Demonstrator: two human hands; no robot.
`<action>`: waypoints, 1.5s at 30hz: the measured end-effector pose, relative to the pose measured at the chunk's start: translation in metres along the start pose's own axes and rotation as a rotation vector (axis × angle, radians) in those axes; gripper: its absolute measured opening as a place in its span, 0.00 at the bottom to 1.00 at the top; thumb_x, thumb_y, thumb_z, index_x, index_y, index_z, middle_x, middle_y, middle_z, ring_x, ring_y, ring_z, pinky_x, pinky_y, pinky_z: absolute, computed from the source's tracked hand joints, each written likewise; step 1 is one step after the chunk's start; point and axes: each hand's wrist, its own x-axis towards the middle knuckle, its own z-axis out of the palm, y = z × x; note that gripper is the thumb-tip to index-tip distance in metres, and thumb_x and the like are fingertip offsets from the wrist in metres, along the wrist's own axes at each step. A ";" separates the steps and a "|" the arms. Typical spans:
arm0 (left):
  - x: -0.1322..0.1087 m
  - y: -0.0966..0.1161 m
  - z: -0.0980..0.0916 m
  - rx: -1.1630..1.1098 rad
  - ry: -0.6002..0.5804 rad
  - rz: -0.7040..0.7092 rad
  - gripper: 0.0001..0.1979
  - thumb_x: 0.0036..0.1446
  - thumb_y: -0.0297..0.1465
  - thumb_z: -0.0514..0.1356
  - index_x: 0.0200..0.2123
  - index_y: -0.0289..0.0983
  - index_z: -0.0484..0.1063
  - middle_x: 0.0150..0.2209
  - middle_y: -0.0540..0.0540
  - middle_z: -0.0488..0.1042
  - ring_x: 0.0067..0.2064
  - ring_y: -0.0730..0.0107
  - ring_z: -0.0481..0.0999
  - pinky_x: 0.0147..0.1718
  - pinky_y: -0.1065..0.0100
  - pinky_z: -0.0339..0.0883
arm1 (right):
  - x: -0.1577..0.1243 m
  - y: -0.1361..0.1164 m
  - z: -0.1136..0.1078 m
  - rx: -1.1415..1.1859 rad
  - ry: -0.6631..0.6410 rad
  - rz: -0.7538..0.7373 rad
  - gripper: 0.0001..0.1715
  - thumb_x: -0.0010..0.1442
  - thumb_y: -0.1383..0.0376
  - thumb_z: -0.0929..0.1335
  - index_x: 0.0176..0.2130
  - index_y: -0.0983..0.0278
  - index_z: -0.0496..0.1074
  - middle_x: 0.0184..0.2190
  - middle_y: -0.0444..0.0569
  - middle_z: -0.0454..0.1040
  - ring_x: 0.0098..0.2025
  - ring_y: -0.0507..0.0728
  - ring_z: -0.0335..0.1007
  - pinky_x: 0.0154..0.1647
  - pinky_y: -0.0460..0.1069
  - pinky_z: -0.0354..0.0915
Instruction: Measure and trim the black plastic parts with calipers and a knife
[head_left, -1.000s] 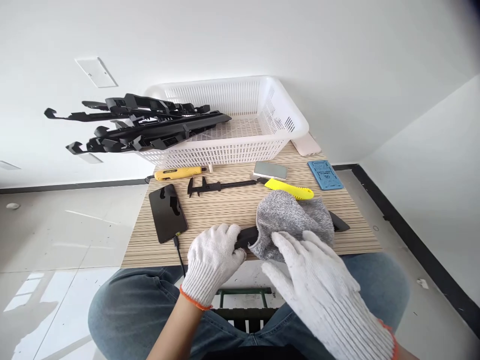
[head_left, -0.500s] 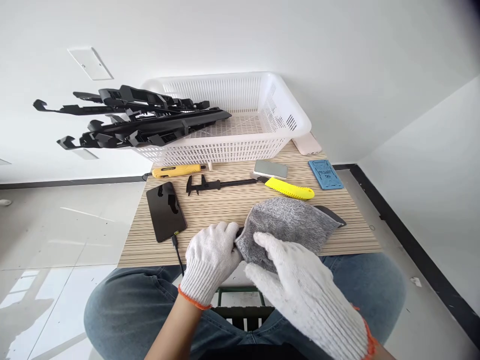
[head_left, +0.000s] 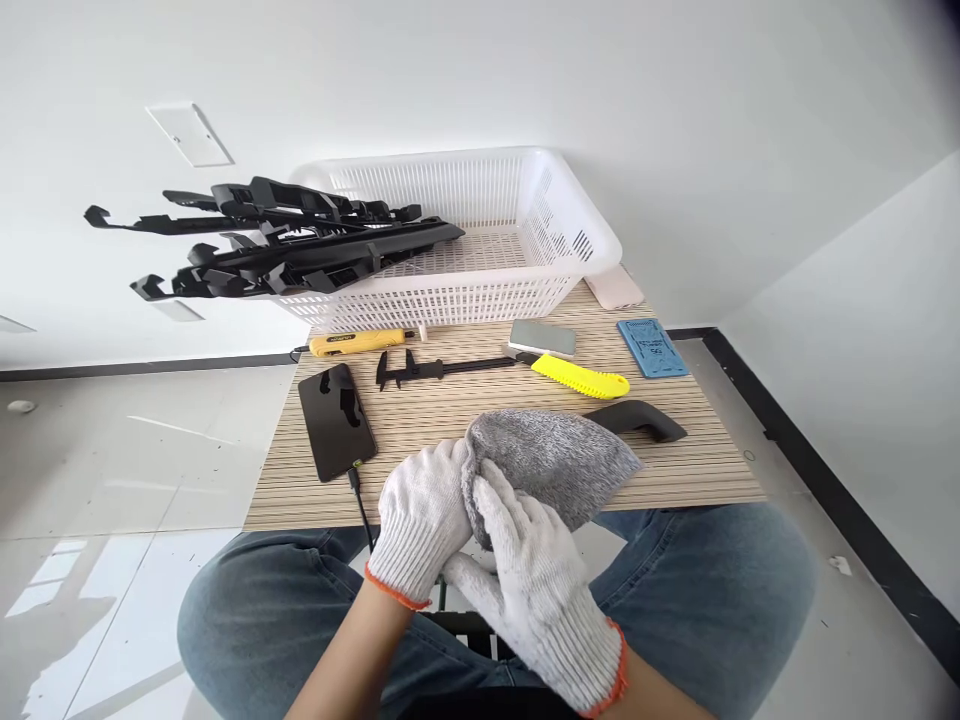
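Cloth point(head_left: 555, 460) is now sitting further left than in the earlier views, and more of the black part point(head_left: 637, 418) is showing at the right of the frame. Right hand point(head_left: 529, 580) is following the same shift, now lying against the left hand point(head_left: 427, 515) at lower centre. Reading: rubbing contact is moving along the part towards its held end, leaving the hooked end uncovered.

Grip: left hand is closing round the part's near end, judged from the pose, as cloth and glove are hiding that stretch. Right hand is curling its fingers over the cloth and pinching it; the thumb is lying underneath. Part is running under the cloth across the lower centre, its hooked tip resting over the bench point(head_left: 420, 425).

Materials: cloth is showing a speckled grey, fleecy pile, draping to a soft point at right. Part is looking like matte black moulded plastic, smooth and bent. Gloves are showing ribbed white knit with orange hems. Similar dark pieces point(head_left: 300, 250), clipped and angular, are jutting from the white slotted basket point(head_left: 465, 283), upper left.
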 end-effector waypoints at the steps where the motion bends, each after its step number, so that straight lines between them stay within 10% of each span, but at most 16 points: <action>1: 0.000 0.000 -0.001 0.001 -0.007 0.002 0.12 0.72 0.36 0.53 0.46 0.40 0.75 0.42 0.42 0.81 0.44 0.51 0.82 0.34 0.59 0.65 | 0.001 0.003 -0.001 -0.002 -0.014 -0.005 0.31 0.75 0.54 0.63 0.65 0.74 0.66 0.63 0.69 0.75 0.42 0.63 0.77 0.41 0.58 0.75; 12: -0.004 0.001 0.009 0.041 0.104 -0.002 0.05 0.63 0.33 0.57 0.39 0.40 0.73 0.37 0.42 0.80 0.40 0.48 0.82 0.30 0.59 0.64 | -0.011 0.056 -0.017 -0.269 -0.069 0.153 0.26 0.74 0.55 0.64 0.62 0.69 0.73 0.62 0.61 0.77 0.37 0.63 0.74 0.36 0.57 0.69; 22: -0.004 0.001 0.006 0.036 0.060 0.006 0.13 0.73 0.36 0.51 0.43 0.41 0.74 0.39 0.43 0.80 0.41 0.51 0.81 0.32 0.59 0.64 | 0.011 0.021 -0.010 0.031 -0.015 0.017 0.19 0.73 0.59 0.66 0.55 0.64 0.80 0.59 0.51 0.81 0.48 0.63 0.75 0.54 0.59 0.71; 28: -0.001 -0.004 0.002 0.040 0.013 0.023 0.10 0.71 0.35 0.54 0.47 0.43 0.75 0.41 0.43 0.80 0.44 0.52 0.81 0.34 0.60 0.66 | 0.021 0.013 -0.005 0.099 0.072 0.028 0.17 0.72 0.59 0.67 0.54 0.62 0.80 0.55 0.47 0.84 0.64 0.66 0.70 0.80 0.67 0.35; 45: -0.005 0.003 0.013 -0.001 0.096 -0.014 0.06 0.58 0.35 0.59 0.37 0.42 0.74 0.35 0.46 0.80 0.40 0.51 0.82 0.30 0.60 0.63 | 0.004 0.081 -0.001 -0.178 0.124 0.038 0.23 0.74 0.55 0.65 0.58 0.68 0.74 0.54 0.60 0.80 0.62 0.71 0.72 0.75 0.70 0.53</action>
